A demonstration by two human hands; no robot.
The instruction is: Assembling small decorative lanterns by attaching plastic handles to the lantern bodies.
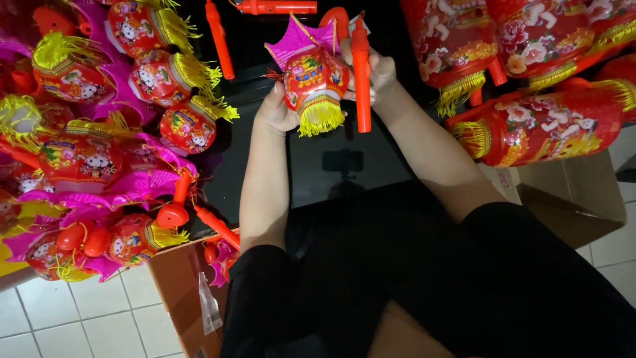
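Observation:
A small red paper lantern (311, 83) with a magenta top and a yellow fringe is held up over a dark glossy table (318, 166). My left hand (275, 109) grips the lantern's left side from below. My right hand (377, 73) holds the lantern's right side together with an upright orange-red plastic handle stick (362, 73). Both forearms reach forward from black sleeves.
A heap of similar small lanterns (99, 132) with pink tops and yellow fringes lies at the left. Larger red cylinder lanterns (530, 126) lie at the right. Loose orange sticks (218, 40) lie at the back. Cardboard boxes (179, 292) stand on the tiled floor.

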